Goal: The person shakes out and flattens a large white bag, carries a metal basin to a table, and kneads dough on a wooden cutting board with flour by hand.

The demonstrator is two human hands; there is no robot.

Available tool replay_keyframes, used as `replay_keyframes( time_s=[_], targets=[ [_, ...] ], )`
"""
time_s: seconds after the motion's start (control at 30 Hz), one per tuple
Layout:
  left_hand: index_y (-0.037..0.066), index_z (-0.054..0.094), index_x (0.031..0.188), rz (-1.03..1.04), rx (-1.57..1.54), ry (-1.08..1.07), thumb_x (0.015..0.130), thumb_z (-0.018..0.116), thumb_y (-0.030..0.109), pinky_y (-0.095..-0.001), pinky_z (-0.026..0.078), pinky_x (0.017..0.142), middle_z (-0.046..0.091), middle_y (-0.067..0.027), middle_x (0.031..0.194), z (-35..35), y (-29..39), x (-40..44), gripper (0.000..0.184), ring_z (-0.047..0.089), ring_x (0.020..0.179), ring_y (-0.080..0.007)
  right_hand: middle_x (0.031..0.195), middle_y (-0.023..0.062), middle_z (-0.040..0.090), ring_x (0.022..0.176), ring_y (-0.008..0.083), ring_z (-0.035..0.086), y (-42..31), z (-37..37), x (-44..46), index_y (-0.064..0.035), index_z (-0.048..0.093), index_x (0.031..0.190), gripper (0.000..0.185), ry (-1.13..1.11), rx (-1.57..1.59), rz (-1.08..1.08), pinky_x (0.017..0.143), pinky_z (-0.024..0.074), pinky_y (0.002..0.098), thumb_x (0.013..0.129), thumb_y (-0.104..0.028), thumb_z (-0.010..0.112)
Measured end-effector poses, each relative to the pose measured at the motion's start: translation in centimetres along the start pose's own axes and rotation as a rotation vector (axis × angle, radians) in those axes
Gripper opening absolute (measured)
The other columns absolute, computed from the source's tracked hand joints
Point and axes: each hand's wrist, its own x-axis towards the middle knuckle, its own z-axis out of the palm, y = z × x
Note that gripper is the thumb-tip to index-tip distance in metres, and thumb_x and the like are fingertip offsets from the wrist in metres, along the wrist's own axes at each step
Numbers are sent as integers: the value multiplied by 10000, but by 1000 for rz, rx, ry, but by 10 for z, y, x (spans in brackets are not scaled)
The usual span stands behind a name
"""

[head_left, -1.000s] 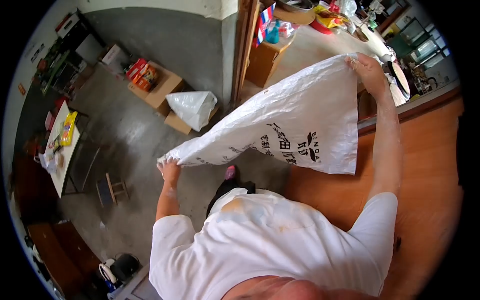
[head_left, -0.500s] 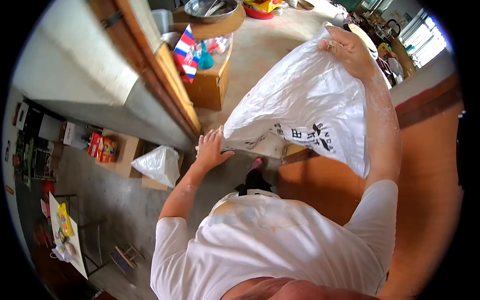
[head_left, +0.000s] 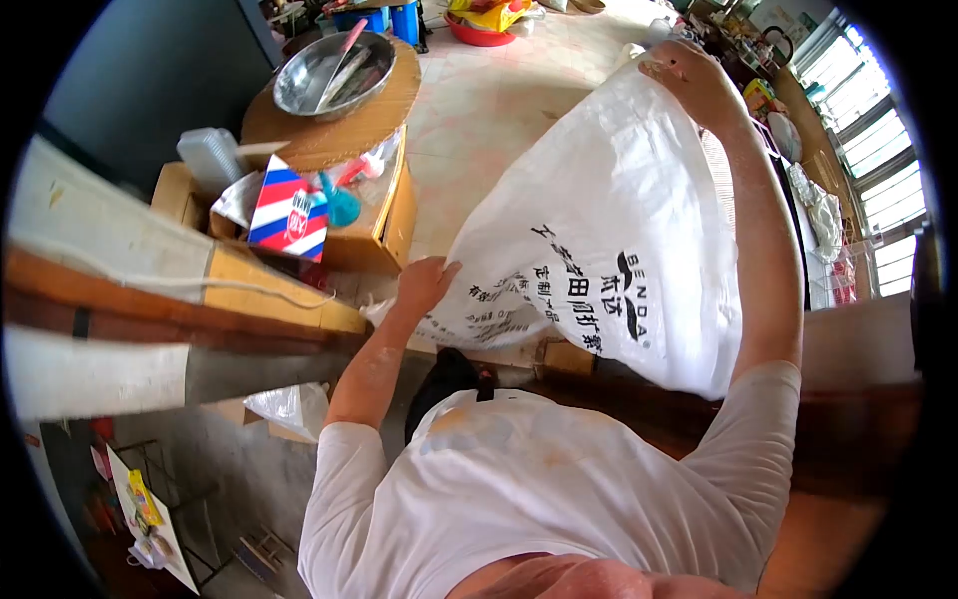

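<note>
now wider-spread, more lettering [head_left: 579, 292] bared: white benda sack [head_left: 609, 205], clamped by left hand [head_left: 426, 285] (eight o'clock) and right hand [head_left: 689, 78] (one).

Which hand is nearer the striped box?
Left. In the picture, the left hand, gripping the white sack, is right of and below the striped box; the right hand, at the sack's upper corner, is much farther right.

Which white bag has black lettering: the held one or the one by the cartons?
The held bag, between the left hand and right hand: BENDA shows in black. The other bag by the cartons shows no lettering.
</note>
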Motion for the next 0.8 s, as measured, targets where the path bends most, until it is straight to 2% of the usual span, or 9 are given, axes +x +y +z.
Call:
replay_keyframes(
  time_s=[0.13,0.17,0.23,0.37,0.4,0.43,0.53,0.67,0.8],
  targets=[
    [12,577,713,85,-39,-63,843,481,403,-480,432,627,586,-206,689,17,5,85,424,564,692,-394,955,111,569,816,151,584,26,24,13,-85,537,1110,303,292,95,4,714,479,277,841,-215,588],
    [12,585,725,72,-20,-86,843,478,400,-477,438,632,591,-210,701,18,11,107,420,570,702,-393,937,95,588,753,194,587,23,23,12,-76,574,1061,304,264,203,18,645,474,285,803,-225,631],
    [12,593,736,75,-14,-106,843,475,397,-473,444,638,596,-215,712,20,22,157,417,576,712,-392,689,0,569,700,82,549,39,56,-6,-98,580,1062,262,161,559,149,604,448,245,807,-128,633],
    [17,610,760,102,-95,-25,836,497,370,-461,457,630,600,-212,702,25,45,236,378,581,685,-394,926,36,593,801,104,570,14,110,-69,-30,551,1069,205,-90,1350,379,702,460,225,867,-35,515],
    [17,613,760,94,-121,-5,834,503,365,-457,460,621,599,-212,690,25,54,252,371,582,673,-394,973,38,594,798,103,574,18,123,-86,-30,553,1059,190,-181,1159,489,676,465,221,883,-32,481],
    [17,613,760,103,-125,-14,834,503,365,-457,460,621,599,-212,690,23,60,266,371,582,673,-394,936,24,593,782,93,575,19,146,-103,-30,559,1044,175,-173,1383,743,643,464,216,891,-45,475],
    [20,614,748,104,-186,-18,825,521,330,-448,460,587,600,-202,676,17,82,306,333,580,643,-388,921,39,587,762,93,558,40,213,-139,-29,557,1068,210,-210,1208,1113,634,459,215,870,-71,501],
    [46,586,668,479,-55,172,739,549,150,-413,464,524,574,-147,581,20,130,338,131,579,539,-311,1009,56,549,877,137,539,111,313,-154,-39,479,1167,326,-162,1132,1314,658,460,281,844,-76,473],
    [61,578,648,521,9,163,675,577,141,-386,456,555,568,-116,561,42,171,365,84,557,543,-284,1132,91,536,927,182,526,202,407,-111,-17,415,1253,431,-152,1199,1539,696,457,329,824,-63,417]
  ],
)
